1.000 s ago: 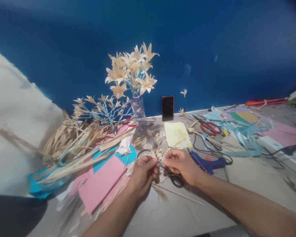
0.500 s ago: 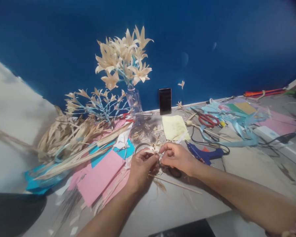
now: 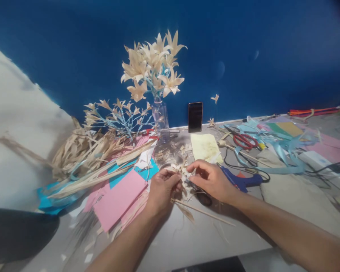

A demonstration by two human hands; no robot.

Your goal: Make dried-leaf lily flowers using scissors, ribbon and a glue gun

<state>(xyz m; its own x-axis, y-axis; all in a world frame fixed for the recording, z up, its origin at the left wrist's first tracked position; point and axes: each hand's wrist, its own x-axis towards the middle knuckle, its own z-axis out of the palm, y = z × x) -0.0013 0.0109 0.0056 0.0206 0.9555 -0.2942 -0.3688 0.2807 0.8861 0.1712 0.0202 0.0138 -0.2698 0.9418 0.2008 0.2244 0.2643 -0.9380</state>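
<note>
My left hand (image 3: 164, 189) is closed in a pinch on a small pale husk piece (image 3: 175, 167), partly hidden by the fingers. Beside it on the right, my right hand (image 3: 211, 180) has its index finger and thumb apart, with the other fingers curled. No held thing shows between them. Pale husk scraps (image 3: 186, 185) lie between and under both hands. A dark loop (image 3: 205, 199), like a scissors handle, shows below my right hand. A thin stick (image 3: 206, 214) lies in front of the hands. Just right of my right hand rests a blue glue gun (image 3: 245, 181).
A clear bottle (image 3: 161, 122) holds husk flowers (image 3: 154, 64) by the blue wall. Dried husks (image 3: 79, 153) and pink paper (image 3: 120, 200) lie left. A phone (image 3: 195, 117) stands behind a yellow sheet (image 3: 205, 147). Red-handled scissors (image 3: 245, 141) and blue ribbon (image 3: 283, 166) lie right.
The view has swung slightly left, so things appear farther right. My right hand has drawn a little away from my left, and its finger and thumb have parted. My left hand keeps its pinch.
</note>
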